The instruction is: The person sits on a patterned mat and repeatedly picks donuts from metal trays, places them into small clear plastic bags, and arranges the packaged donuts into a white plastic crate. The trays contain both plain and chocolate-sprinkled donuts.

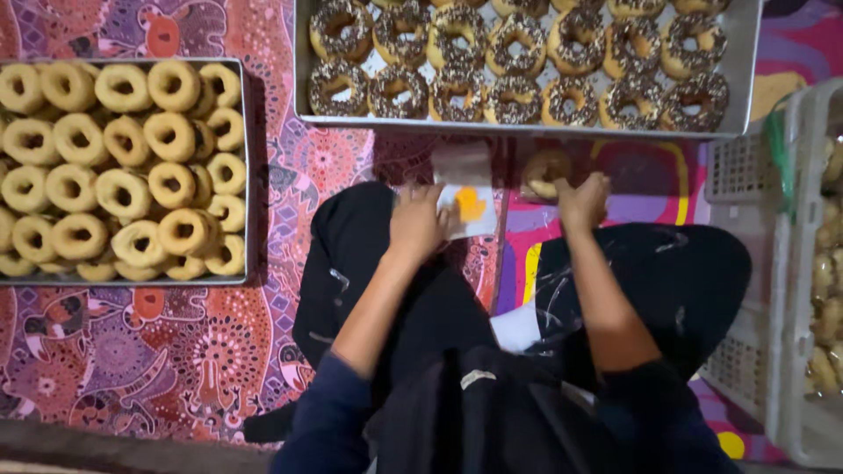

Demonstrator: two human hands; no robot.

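At centre frame, head view: the left hand [417, 224] lies palm-down with fingers curled over the edge of a small clear plastic bag [465, 189] bearing an orange mark, pinching it against the patterned cloth [290, 167]; the bag sits just below the upper tray. Right of it, the right hand [584, 200] closes around a plain ring doughnut [544, 171], fingers wrapped over its near edge, the doughnut resting just beside the bag and touching the hand. Both forearms extend up from dark blue sleeves over black-clad knees at lower centre.

Upper frame: a metal tray [746, 79] holds rows of chocolate-sprinkled doughnuts [514, 44], its near rim just above both hands.

Left of frame: a second metal tray [244, 175] carries heaped unglazed doughnuts [123, 193], well apart from the hands.

Right edge: a pale plastic crate [790, 307] stands upright, its contents blurred and not identifiable. A small white scrap [516, 329] lies between the knees.
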